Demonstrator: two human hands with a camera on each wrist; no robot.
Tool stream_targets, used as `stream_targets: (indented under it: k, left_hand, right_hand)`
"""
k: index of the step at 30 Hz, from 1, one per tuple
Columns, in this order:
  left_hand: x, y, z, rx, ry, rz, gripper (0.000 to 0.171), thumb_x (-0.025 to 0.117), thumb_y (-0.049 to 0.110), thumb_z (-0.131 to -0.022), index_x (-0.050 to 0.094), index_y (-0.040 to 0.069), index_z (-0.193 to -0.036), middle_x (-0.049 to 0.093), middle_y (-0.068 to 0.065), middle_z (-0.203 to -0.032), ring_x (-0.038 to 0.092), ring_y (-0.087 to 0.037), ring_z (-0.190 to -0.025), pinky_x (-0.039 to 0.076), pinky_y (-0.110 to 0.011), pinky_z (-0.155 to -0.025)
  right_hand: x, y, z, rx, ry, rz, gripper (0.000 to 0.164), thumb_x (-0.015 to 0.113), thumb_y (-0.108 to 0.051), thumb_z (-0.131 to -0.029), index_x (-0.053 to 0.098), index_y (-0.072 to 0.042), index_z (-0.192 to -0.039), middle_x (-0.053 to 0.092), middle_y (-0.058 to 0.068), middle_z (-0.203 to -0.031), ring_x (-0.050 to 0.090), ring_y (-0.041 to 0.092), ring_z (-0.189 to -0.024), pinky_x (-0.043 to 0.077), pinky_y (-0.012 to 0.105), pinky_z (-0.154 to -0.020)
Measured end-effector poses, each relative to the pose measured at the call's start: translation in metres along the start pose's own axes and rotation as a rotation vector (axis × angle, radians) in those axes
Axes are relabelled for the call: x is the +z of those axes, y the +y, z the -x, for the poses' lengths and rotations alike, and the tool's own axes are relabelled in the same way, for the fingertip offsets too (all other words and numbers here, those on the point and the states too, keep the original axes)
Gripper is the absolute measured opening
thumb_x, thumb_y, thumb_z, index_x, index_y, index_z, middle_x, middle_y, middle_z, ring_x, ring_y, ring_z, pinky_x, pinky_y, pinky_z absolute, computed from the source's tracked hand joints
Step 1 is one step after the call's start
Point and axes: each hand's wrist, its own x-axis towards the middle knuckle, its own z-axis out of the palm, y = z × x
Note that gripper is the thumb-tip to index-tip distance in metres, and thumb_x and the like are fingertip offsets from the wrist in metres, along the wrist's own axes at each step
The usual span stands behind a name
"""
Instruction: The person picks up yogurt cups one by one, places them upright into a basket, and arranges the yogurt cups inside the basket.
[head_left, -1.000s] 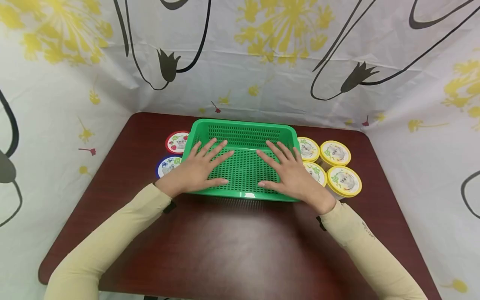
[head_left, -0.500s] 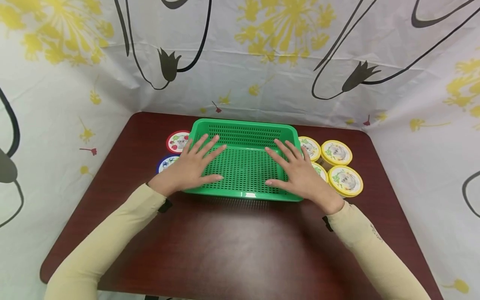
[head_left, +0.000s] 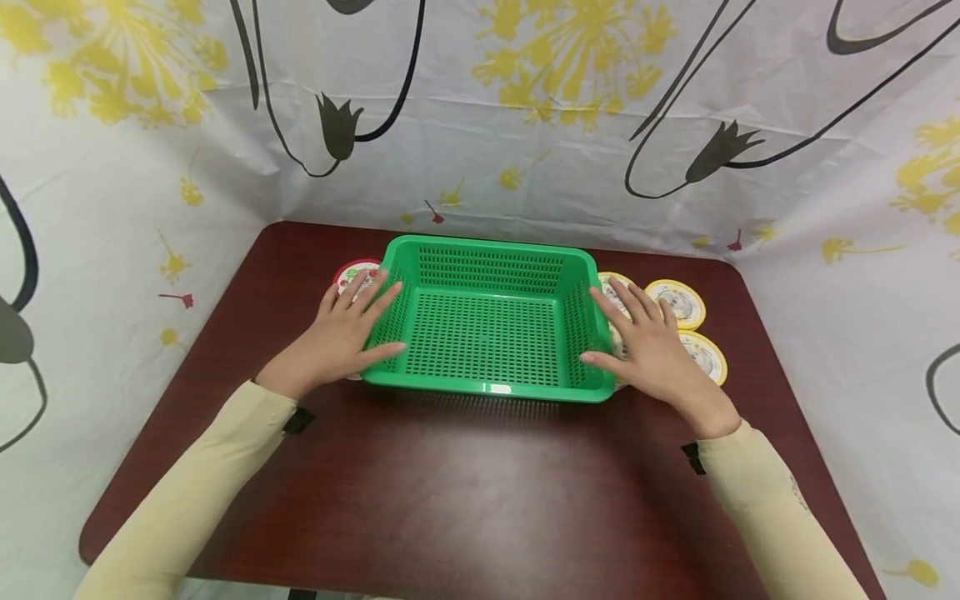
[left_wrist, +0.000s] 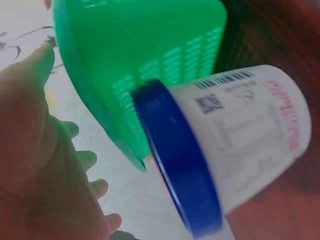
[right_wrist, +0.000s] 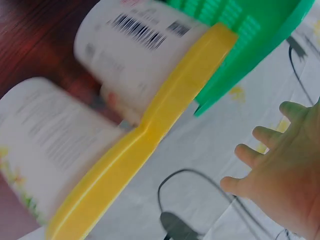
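Observation:
A green plastic basket (head_left: pixel 483 342) with slotted walls stands at the middle back of the table in the head view. Over its left rim, my left hand (head_left: pixel 333 342) spreads its straight fingers and holds nothing. Beneath that hand are a red-lidded tub (head_left: pixel 351 270) and a blue-lidded tub (left_wrist: pixel 245 135), the latter almost wholly hidden in the head view. My right hand (head_left: pixel 660 354), fingers also spread, hovers by the right rim above several yellow-lidded tubs (head_left: pixel 681 302). Whether either hand touches the rim or lids, I cannot tell.
The dark red-brown table (head_left: pixel 480 492) extends in front of the basket. Behind and at both sides hangs a white sheet (head_left: pixel 465 100) printed with yellow and grey flowers. The yellow-lidded tubs stand close together, right beside the basket.
Both hands have moved apart from over the basket's inside, the left hand leftward and the right hand rightward, to its side rims and the tubs. The basket has stayed in place.

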Motion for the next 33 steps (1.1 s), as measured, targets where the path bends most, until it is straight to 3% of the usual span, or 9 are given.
stream_targets:
  k: [12, 24, 33]
  left_hand:
    - [0.008, -0.011, 0.012, -0.063, -0.024, 0.063, 0.084, 0.044, 0.058, -0.099, 0.002, 0.020, -0.161, -0.001, -0.007, -0.170, 0.001, -0.040, -0.155, 0.004, -0.067, -0.119]
    - [0.014, -0.012, 0.015, -0.058, -0.051, 0.122, 0.070, 0.035, 0.048, -0.106, 0.006, 0.015, -0.161, 0.002, -0.006, -0.170, -0.004, -0.038, -0.155, 0.000, -0.064, -0.121]
    - [0.015, -0.010, 0.017, -0.048, -0.032, 0.137, 0.069, 0.035, 0.045, -0.106, 0.009, 0.012, -0.161, 0.005, -0.008, -0.169, -0.002, -0.040, -0.155, 0.002, -0.064, -0.120]
  right_hand:
    - [-0.010, 0.031, 0.027, 0.070, 0.042, 0.003, 0.098, 0.073, -0.052, -0.083, 0.020, -0.026, -0.160, 0.018, 0.014, -0.166, 0.018, 0.042, -0.149, 0.010, 0.074, -0.112]
    - [-0.012, 0.060, 0.047, 0.153, 0.033, -0.040, 0.114, 0.082, -0.051, -0.075, 0.012, -0.025, -0.161, 0.015, 0.017, -0.166, 0.019, 0.051, -0.146, 0.009, 0.076, -0.110]
    - [-0.007, 0.078, 0.061, 0.235, 0.016, -0.009, 0.122, 0.082, -0.053, -0.072, 0.008, -0.016, -0.161, 0.015, 0.026, -0.163, 0.023, 0.056, -0.139, 0.013, 0.073, -0.105]
